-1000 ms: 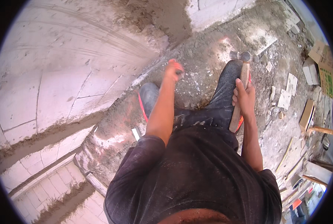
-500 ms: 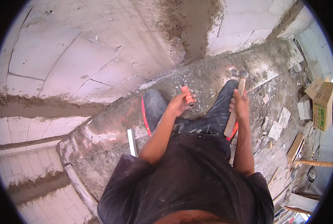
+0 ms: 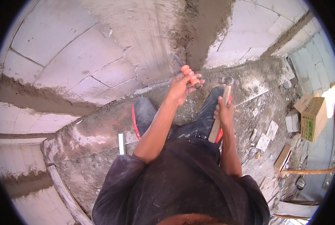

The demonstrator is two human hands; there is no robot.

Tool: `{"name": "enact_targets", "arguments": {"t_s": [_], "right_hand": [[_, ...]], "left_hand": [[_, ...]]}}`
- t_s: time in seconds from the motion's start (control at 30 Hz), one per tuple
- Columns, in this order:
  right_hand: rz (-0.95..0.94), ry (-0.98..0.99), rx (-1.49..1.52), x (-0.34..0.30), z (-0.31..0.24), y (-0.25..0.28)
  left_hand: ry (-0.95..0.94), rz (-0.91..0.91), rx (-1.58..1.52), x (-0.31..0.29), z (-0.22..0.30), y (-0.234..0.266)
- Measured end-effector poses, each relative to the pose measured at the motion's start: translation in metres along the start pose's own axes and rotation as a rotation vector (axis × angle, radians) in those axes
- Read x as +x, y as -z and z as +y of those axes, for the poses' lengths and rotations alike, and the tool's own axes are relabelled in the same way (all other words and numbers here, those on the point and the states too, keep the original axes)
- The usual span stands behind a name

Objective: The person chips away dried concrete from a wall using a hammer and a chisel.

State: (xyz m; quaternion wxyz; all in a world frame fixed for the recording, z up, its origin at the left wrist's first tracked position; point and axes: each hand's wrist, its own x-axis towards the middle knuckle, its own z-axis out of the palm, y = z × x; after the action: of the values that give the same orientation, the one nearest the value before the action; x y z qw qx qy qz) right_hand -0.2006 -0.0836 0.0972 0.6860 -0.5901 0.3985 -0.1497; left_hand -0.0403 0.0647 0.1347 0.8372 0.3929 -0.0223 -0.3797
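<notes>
Tool safety: fingers best kept clear of the dark butt of the orange ridge-handled, metal-bladed tool (image 3: pixel 189 75), where a blow would likely land
Hammer swing: the steel-headed, wooden-handled hammer (image 3: pixel 226 93) should strike harder if gripped lower
Left hand (image 3: pixel 180 89): wrapped around the orange handle, blade slanting toward the pale block wall (image 3: pixel 109 69)
Right hand (image 3: pixel 224 112): closed mid-handle, hammer head up near the right knee (image 3: pixel 215 94)

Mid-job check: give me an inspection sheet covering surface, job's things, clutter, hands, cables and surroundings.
Surface: floor dusty and uneven.
Job's things: hammer and orange-handled tool, both held.
Clutter: cardboard box and pale flat pieces at right.
Hands: left hand closed around the orange-handled tool; right hand gripping the hammer's wooden handle.
Cables: none clearly distinguishable.
Surroundings: pale block wall with a grey-brown band ahead.
</notes>
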Motion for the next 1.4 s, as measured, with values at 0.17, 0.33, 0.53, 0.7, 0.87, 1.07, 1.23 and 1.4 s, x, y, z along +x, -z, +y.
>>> {"name": "enact_targets", "arguments": {"t_s": [0.17,0.33,0.53,0.7,0.87,1.07,1.23,1.4], "right_hand": [[-0.027,0.019,0.057,-0.037,-0.027,-0.009],[-0.061,0.102,0.052,-0.061,-0.070,-0.014],[-0.095,0.213,0.076,-0.073,-0.096,-0.016],[-0.084,0.318,0.036,-0.083,-0.101,-0.020],[-0.131,0.389,0.159,-0.096,-0.108,-0.016],[-0.148,0.498,0.167,-0.104,-0.122,-0.015],[-0.124,0.673,0.123,-0.110,-0.121,-0.014],[-0.088,1.103,0.359,-0.120,-0.125,-0.018]], "left_hand": [[-0.038,-0.003,-0.057,-0.005,0.020,-0.011],[-0.052,-0.035,0.056,-0.007,0.025,-0.017],[-0.084,-0.081,-0.025,-0.009,0.037,-0.033],[-0.088,-0.102,0.005,-0.018,0.039,-0.032],[-0.092,-0.170,0.073,-0.021,0.054,-0.054],[-0.149,-0.160,0.019,-0.006,0.070,-0.059],[-0.198,-0.142,-0.165,-0.001,0.070,-0.075],[-0.204,-0.080,-0.218,-0.001,0.073,-0.098]]}}
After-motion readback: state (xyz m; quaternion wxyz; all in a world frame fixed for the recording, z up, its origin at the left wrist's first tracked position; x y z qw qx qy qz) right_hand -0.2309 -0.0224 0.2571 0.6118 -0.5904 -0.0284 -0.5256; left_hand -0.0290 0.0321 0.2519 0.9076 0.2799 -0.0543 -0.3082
